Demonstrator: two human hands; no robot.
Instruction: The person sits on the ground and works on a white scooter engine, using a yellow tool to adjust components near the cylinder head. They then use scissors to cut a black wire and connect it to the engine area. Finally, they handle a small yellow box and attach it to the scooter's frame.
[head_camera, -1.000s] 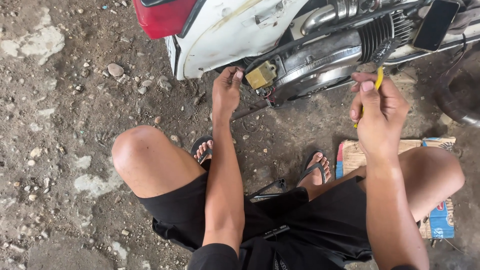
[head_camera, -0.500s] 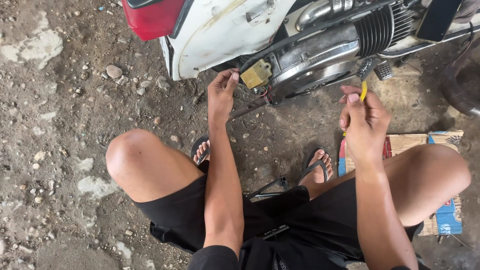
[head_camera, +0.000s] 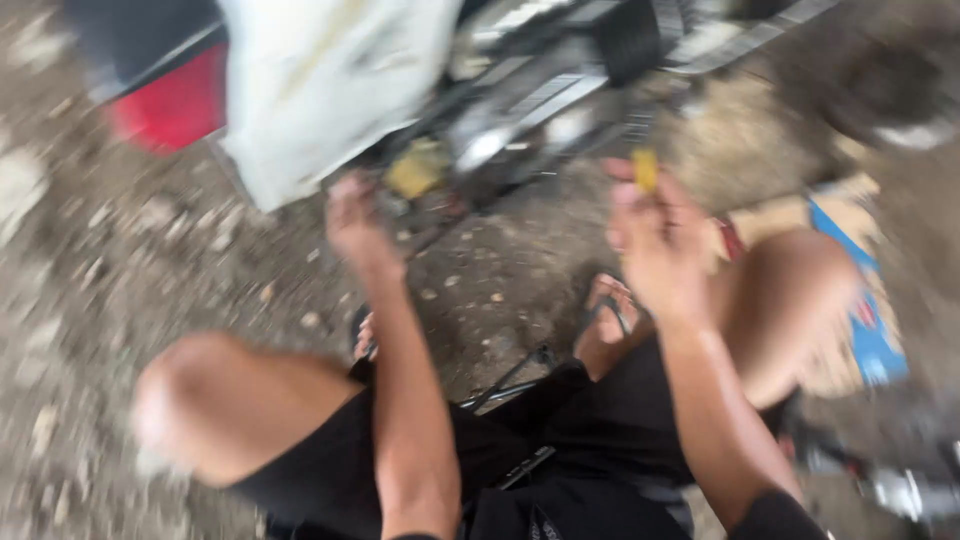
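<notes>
The picture is badly blurred by motion. I squat on bare ground in front of a motorcycle with a white side panel (head_camera: 330, 90) and a grey engine (head_camera: 540, 100). My left hand (head_camera: 352, 222) reaches up to a small yellow part (head_camera: 418, 168) under the panel; whether it grips anything is unclear. My right hand (head_camera: 655, 245) is closed around a thin yellow-handled tool (head_camera: 646, 170) that sticks up above the fingers, held in front of the engine. My knees, black shorts and sandalled feet fill the lower picture.
A red tail light (head_camera: 170, 105) sits at the motorcycle's left end. Flat cardboard with blue print (head_camera: 860, 300) lies on the ground beside my right knee. Dark metal rods (head_camera: 510, 375) lie between my feet. The ground is stony dirt (head_camera: 120, 260).
The view has swung and blurred, and the motorcycle has shifted in the picture. My right hand with the yellow tool has moved left, away from the engine. My left hand stays under the white panel.
</notes>
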